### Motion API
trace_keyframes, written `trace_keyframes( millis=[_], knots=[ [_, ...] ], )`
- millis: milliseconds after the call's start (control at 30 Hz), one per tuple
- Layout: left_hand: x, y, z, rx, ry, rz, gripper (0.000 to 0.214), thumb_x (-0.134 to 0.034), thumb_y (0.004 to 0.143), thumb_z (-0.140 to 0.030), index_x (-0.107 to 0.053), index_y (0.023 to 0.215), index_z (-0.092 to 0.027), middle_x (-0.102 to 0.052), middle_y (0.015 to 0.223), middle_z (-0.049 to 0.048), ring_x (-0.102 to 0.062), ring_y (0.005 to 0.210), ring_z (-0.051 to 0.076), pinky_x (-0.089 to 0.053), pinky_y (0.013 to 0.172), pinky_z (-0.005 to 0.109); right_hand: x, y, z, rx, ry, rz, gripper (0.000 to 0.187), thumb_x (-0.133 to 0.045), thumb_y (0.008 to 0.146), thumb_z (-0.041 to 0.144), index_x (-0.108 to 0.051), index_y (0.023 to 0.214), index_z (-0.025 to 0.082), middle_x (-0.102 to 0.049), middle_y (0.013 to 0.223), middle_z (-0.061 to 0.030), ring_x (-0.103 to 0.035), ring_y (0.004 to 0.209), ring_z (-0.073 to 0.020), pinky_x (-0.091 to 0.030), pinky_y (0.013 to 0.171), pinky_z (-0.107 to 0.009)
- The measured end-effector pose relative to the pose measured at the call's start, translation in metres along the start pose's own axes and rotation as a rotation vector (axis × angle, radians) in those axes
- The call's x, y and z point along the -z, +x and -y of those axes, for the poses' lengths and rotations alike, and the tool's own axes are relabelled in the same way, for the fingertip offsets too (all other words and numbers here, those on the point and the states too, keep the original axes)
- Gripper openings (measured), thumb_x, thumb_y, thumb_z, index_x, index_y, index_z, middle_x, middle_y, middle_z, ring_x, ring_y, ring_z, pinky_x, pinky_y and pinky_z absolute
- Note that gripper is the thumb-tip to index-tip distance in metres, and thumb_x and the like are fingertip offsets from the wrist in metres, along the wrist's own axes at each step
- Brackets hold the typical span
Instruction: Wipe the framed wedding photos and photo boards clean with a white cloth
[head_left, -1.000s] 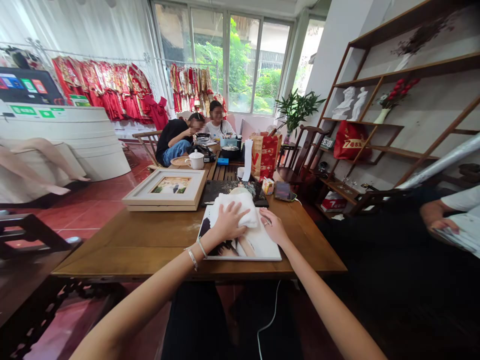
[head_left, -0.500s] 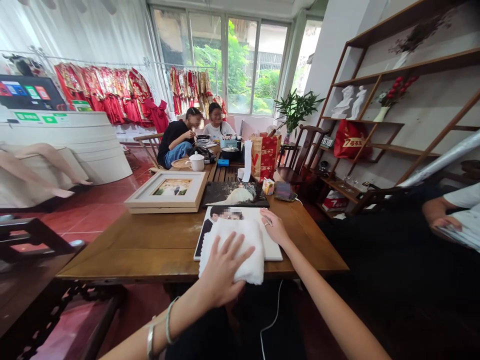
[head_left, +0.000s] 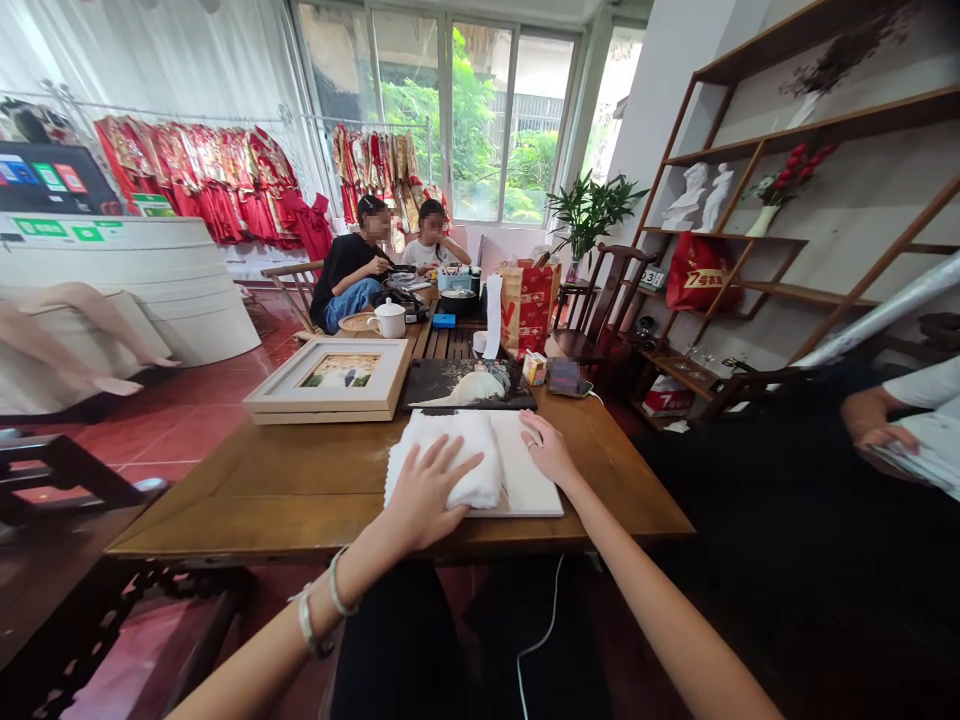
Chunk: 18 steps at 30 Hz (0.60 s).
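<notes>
Right now, your left hand (head_left: 426, 505) lies on a folded white cloth (head_left: 469, 432), its fingers spread wide. The cloth sits on the left part of a flat, pale-edged picture panel (head_left: 531, 485), covering most of its image, near the front edge of the wooden table (head_left: 300, 490). Your right hand (head_left: 551, 450) rests at the panel's right edge, fingers close together; you can't tell whether they grip it. Just beyond the panel lies a dark picture (head_left: 480, 385), with a light-framed picture (head_left: 341, 372) to its left.
</notes>
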<state>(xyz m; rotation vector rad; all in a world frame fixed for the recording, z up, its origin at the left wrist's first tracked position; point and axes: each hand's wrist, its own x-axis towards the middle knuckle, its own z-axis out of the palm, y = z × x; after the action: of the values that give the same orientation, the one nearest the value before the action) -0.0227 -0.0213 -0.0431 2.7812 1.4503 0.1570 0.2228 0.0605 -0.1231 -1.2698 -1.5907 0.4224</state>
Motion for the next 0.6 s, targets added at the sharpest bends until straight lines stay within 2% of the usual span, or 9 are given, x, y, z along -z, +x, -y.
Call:
trace_keyframes(
  millis=[100,233,333,400,467,533,600],
  knots=[
    [0.005,-0.02,0.022,0.028,0.023,0.009,0.073,-0.054,0.074,-0.023,-0.033,0.143,-0.034,-0.024,0.153,0.0034,-0.018,0.141,0.03,-0.019,0.11,0.056,0.0,0.0,-0.001,-0.01,-0.014,0.0,0.036,-0.051,0.077,0.019,-0.068,0.109,0.018,-0.059,0.128,-0.0108,-0.051,0.124,-0.0236,-0.035,0.109,-0.043],
    [0.01,-0.044,0.061,0.058,0.006,0.02,0.072,-0.048,0.075,-0.019,-0.032,0.144,-0.028,-0.025,0.153,0.0049,-0.021,0.14,0.031,-0.025,0.11,0.053,-0.001,-0.001,-0.001,-0.056,-0.06,-0.011,0.037,-0.051,0.077,0.02,-0.067,0.11,0.017,-0.053,0.134,-0.0115,-0.047,0.127,-0.0259,-0.033,0.11,-0.046],
    [0.011,-0.057,0.091,0.074,0.007,0.033,0.068,-0.044,0.076,-0.018,-0.034,0.143,-0.023,-0.029,0.151,0.0069,-0.025,0.139,0.029,-0.026,0.111,0.047,-0.001,-0.002,0.0,-0.081,-0.091,-0.011,0.037,-0.052,0.077,0.02,-0.067,0.111,0.017,-0.053,0.134,-0.0125,-0.047,0.126,-0.0277,-0.032,0.11,-0.048],
    [0.009,-0.064,0.104,0.121,0.035,0.033,0.066,-0.043,0.076,-0.016,-0.038,0.141,-0.021,-0.035,0.148,0.0085,-0.029,0.137,0.029,-0.028,0.11,0.048,-0.002,-0.002,0.0,-0.08,-0.089,-0.015,0.037,-0.052,0.076,0.02,-0.067,0.11,0.018,-0.053,0.133,-0.0119,-0.047,0.125,-0.0278,-0.032,0.11,-0.048],
    [0.007,-0.069,0.104,0.235,0.071,-0.013,0.068,-0.041,0.073,-0.01,-0.038,0.141,-0.018,-0.04,0.145,0.0109,-0.031,0.135,0.033,-0.03,0.107,0.052,-0.002,-0.002,0.001,-0.077,-0.076,-0.02,0.036,-0.052,0.076,0.021,-0.067,0.108,0.019,-0.054,0.132,-0.011,-0.048,0.124,-0.0273,-0.033,0.109,-0.048],
    [0.005,-0.072,0.091,0.327,0.077,-0.142,0.072,-0.038,0.069,-0.004,-0.038,0.14,-0.015,-0.04,0.144,0.0137,-0.031,0.135,0.034,-0.031,0.105,0.056,-0.001,-0.002,0.002,-0.079,-0.067,-0.016,0.035,-0.052,0.077,0.021,-0.067,0.108,0.02,-0.054,0.132,-0.0105,-0.049,0.124,-0.0267,-0.033,0.109,-0.047],
    [0.004,-0.071,0.071,0.283,-0.027,-0.271,0.07,-0.036,0.069,-0.002,-0.039,0.138,-0.014,-0.041,0.143,0.0144,-0.034,0.134,0.031,-0.033,0.105,0.052,0.0,-0.002,0.003,-0.088,-0.068,-0.005,0.034,-0.052,0.077,0.022,-0.067,0.108,0.018,-0.054,0.133,-0.0111,-0.048,0.124,-0.0265,-0.033,0.109,-0.046]
  ],
)
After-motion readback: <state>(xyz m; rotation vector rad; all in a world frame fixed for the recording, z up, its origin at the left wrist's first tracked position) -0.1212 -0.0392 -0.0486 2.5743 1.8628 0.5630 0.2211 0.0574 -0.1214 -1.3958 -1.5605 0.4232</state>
